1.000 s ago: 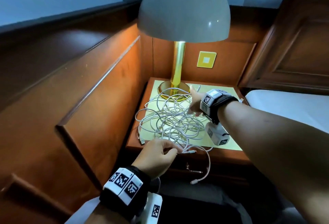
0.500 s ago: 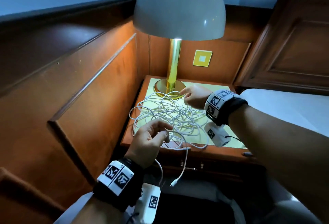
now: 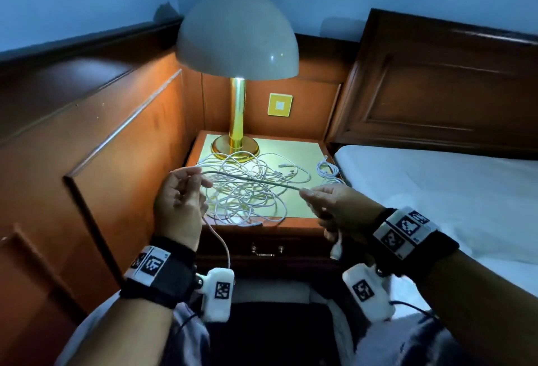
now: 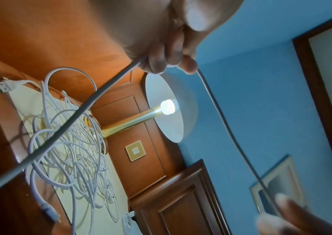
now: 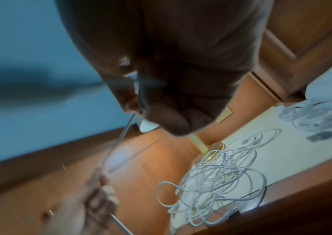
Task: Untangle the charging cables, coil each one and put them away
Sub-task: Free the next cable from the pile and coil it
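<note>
A tangle of white charging cables (image 3: 250, 191) lies on the nightstand (image 3: 291, 223) in front of the lamp. One white cable (image 3: 253, 181) is stretched taut above the pile between both hands. My left hand (image 3: 201, 183) pinches its left end, and its tail (image 3: 222, 245) hangs down past the wrist. My right hand (image 3: 308, 194) grips the other end at the front right. In the left wrist view the fingers (image 4: 161, 62) close round the cable (image 4: 80, 109) over the tangle (image 4: 70, 151). In the right wrist view the cable (image 5: 116, 143) runs from my right hand (image 5: 139, 108) to the left hand (image 5: 99, 195).
A domed lamp (image 3: 237, 36) on a brass base (image 3: 235, 146) stands at the nightstand's back. A small coiled white cable (image 3: 327, 169) lies at its right edge, beside the white bed (image 3: 436, 191). Wood panelling closes the left side. A drawer handle (image 3: 266, 250) sits below the top.
Both hands have risen off the pile and drawn back toward me. My right hand left the lamp base and came to the front right, and one cable is now pulled taut between the hands.
</note>
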`<action>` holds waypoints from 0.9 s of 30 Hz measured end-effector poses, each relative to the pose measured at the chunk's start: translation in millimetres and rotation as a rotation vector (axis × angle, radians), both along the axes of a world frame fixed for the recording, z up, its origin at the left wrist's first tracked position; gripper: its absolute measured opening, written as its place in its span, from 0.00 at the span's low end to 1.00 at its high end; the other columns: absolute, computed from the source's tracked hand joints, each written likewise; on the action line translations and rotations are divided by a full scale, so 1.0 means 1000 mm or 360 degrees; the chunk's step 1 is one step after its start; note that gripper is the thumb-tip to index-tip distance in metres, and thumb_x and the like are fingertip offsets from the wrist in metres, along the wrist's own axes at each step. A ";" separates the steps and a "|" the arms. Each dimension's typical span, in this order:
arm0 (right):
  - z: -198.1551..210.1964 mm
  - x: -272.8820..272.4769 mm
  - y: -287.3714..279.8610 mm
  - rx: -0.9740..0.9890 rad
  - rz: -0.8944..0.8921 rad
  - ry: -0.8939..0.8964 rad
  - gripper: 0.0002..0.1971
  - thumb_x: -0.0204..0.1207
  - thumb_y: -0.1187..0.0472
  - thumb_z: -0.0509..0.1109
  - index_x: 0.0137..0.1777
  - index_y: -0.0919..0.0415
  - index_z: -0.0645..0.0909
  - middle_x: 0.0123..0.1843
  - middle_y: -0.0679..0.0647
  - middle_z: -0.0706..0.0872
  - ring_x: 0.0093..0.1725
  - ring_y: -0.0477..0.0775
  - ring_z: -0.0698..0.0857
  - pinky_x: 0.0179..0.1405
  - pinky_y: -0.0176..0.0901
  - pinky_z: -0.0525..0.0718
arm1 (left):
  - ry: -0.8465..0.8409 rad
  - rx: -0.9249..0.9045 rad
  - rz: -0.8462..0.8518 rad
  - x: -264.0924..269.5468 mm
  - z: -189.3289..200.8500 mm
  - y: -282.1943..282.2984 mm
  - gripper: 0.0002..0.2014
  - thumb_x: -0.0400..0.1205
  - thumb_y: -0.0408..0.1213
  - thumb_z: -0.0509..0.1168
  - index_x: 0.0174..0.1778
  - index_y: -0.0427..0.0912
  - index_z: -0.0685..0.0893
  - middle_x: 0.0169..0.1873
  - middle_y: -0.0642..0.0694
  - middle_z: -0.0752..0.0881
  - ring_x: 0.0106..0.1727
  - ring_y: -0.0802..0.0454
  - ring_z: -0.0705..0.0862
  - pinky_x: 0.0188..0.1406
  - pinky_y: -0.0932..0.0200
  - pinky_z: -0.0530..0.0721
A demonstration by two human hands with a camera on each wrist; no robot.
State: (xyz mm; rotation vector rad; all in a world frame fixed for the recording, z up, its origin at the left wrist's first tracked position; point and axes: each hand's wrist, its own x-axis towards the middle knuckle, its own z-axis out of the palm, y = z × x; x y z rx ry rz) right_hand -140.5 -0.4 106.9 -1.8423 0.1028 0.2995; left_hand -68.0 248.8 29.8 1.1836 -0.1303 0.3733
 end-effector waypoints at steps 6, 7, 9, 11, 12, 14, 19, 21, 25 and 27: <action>0.029 -0.061 -0.039 0.0997 -0.0409 -0.0052 0.11 0.81 0.60 0.56 0.37 0.55 0.71 0.27 0.47 0.58 0.19 0.45 0.55 0.17 0.36 0.55 | -0.0085 0.0594 0.0221 -0.011 0.000 -0.030 0.05 0.84 0.43 0.69 0.47 0.47 0.85 0.32 0.52 0.86 0.30 0.60 0.82 0.34 0.58 0.79; 0.029 -0.067 -0.045 0.1155 -0.0488 -0.0121 0.10 0.80 0.61 0.54 0.39 0.57 0.74 0.28 0.47 0.58 0.19 0.45 0.56 0.18 0.37 0.55 | -0.0119 0.0764 0.0211 -0.016 0.000 -0.041 0.05 0.83 0.46 0.70 0.47 0.49 0.86 0.34 0.51 0.87 0.34 0.59 0.85 0.36 0.58 0.81; 0.024 -0.073 -0.057 0.1326 -0.0669 -0.0259 0.12 0.79 0.63 0.52 0.46 0.61 0.79 0.29 0.48 0.60 0.22 0.46 0.59 0.20 0.38 0.59 | -0.0213 0.1063 0.0163 -0.022 -0.002 -0.064 0.04 0.83 0.44 0.70 0.47 0.49 0.88 0.38 0.51 0.88 0.39 0.55 0.86 0.39 0.58 0.83; 0.010 -0.072 -0.068 0.1295 -0.0804 -0.0356 0.14 0.81 0.66 0.53 0.54 0.64 0.82 0.29 0.49 0.66 0.24 0.46 0.64 0.23 0.38 0.64 | -0.0407 0.1311 0.0063 -0.026 -0.008 -0.090 0.05 0.85 0.35 0.69 0.51 0.46 0.90 0.40 0.51 0.87 0.40 0.53 0.85 0.41 0.58 0.83; -0.001 -0.069 -0.074 0.1216 -0.0849 -0.0390 0.14 0.83 0.67 0.55 0.57 0.65 0.82 0.30 0.50 0.70 0.25 0.46 0.68 0.25 0.38 0.66 | -0.0530 0.1399 -0.0033 -0.028 -0.011 -0.104 0.08 0.84 0.30 0.68 0.53 0.44 0.90 0.43 0.50 0.86 0.42 0.52 0.86 0.44 0.58 0.84; -0.022 -0.060 -0.083 0.0934 -0.0913 -0.0462 0.12 0.85 0.69 0.59 0.57 0.64 0.85 0.32 0.53 0.78 0.29 0.47 0.77 0.25 0.37 0.71 | -0.0726 0.1515 -0.0271 -0.032 -0.019 -0.130 0.12 0.83 0.25 0.64 0.55 0.41 0.91 0.45 0.48 0.84 0.45 0.52 0.86 0.49 0.66 0.83; -0.068 -0.043 -0.116 -0.0351 -0.0841 -0.0547 0.14 0.85 0.65 0.64 0.50 0.45 0.87 0.41 0.44 0.91 0.43 0.41 0.89 0.37 0.33 0.83 | -0.0872 0.1553 -0.0671 -0.035 -0.018 -0.183 0.12 0.81 0.29 0.68 0.53 0.45 0.93 0.42 0.54 0.85 0.45 0.61 0.85 0.48 0.70 0.81; -0.075 -0.038 -0.130 -0.0545 -0.0670 -0.0427 0.14 0.86 0.65 0.61 0.50 0.47 0.85 0.44 0.45 0.91 0.44 0.39 0.89 0.37 0.28 0.80 | -0.0799 0.1463 -0.0708 -0.030 -0.012 -0.197 0.10 0.80 0.29 0.73 0.52 0.48 0.93 0.42 0.58 0.88 0.44 0.63 0.86 0.47 0.71 0.81; -0.070 -0.025 -0.143 -0.0258 -0.0424 -0.0122 0.13 0.88 0.66 0.56 0.54 0.62 0.84 0.36 0.54 0.89 0.30 0.46 0.86 0.25 0.25 0.74 | -0.0423 0.1187 -0.0753 -0.012 -0.008 -0.219 0.08 0.78 0.33 0.76 0.49 0.50 0.90 0.41 0.54 0.91 0.43 0.54 0.89 0.46 0.60 0.87; -0.067 -0.015 -0.147 -0.0111 -0.0431 -0.0078 0.14 0.88 0.66 0.56 0.54 0.65 0.85 0.29 0.54 0.82 0.23 0.45 0.78 0.19 0.27 0.71 | -0.0339 0.1150 -0.0722 -0.001 -0.011 -0.228 0.06 0.78 0.32 0.76 0.45 0.48 0.89 0.39 0.51 0.90 0.39 0.51 0.88 0.41 0.61 0.85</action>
